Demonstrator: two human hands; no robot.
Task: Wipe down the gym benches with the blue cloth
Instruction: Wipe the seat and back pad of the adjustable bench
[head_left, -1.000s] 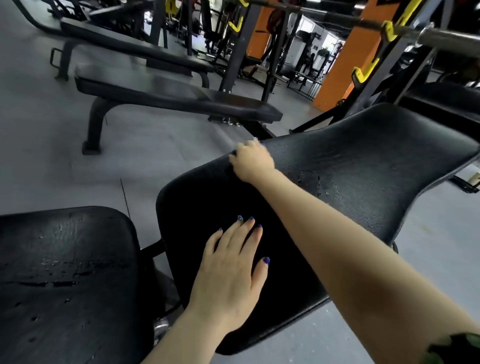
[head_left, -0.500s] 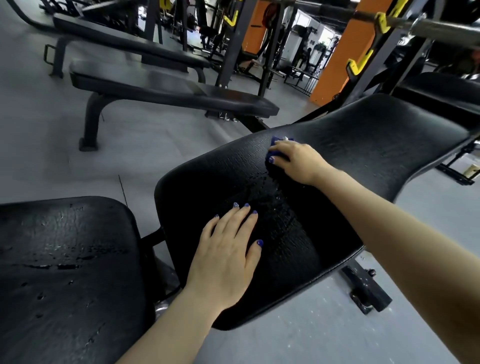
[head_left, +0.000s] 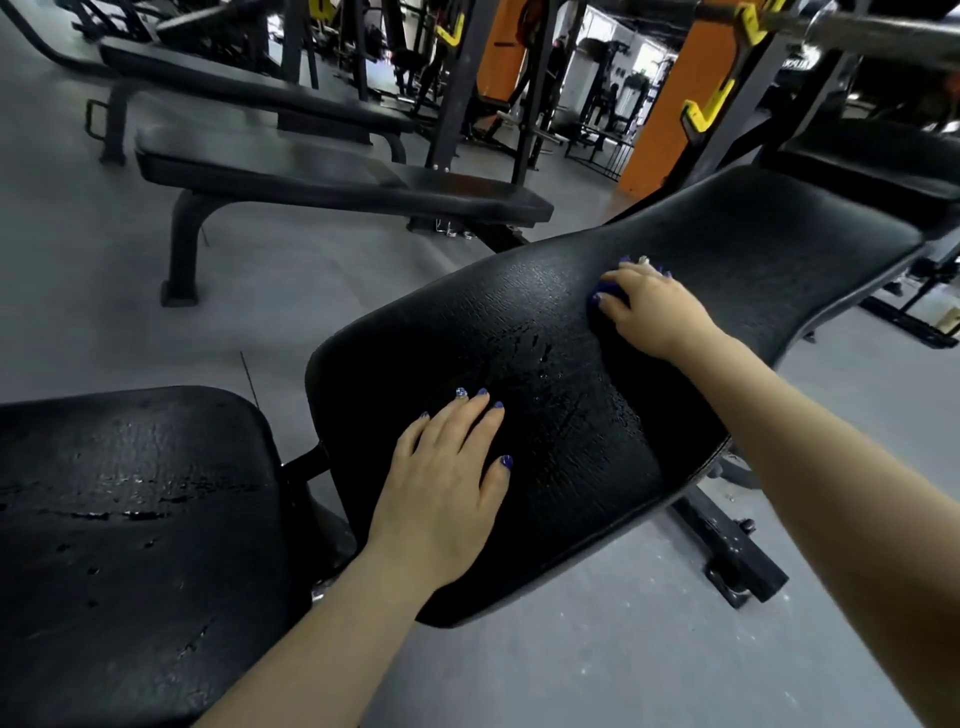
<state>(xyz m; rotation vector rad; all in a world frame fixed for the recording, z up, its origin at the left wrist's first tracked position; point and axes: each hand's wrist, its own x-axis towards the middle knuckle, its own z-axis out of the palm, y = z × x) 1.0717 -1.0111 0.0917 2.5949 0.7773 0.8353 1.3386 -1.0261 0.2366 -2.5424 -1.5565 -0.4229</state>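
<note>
Right hand (head_left: 652, 312) pressed over blue cloth (head_left: 605, 292), fingers curled on it, near far edge of bench backrest pad (head_left: 519, 338) at mid-length. Left hand (head_left: 447, 488) flat, fingers straight, bracing pad near its near end. Wet streaks on pad's near half: probably wiped; far half toward barbell rack (head_left: 727, 93) apparently dry, judged outstanding. Seat pad (head_left: 130, 493) likewise streaked. Flat bench (head_left: 337, 182) beyond, condition indeterminate. Right arm extended, left elbow bent.
</note>
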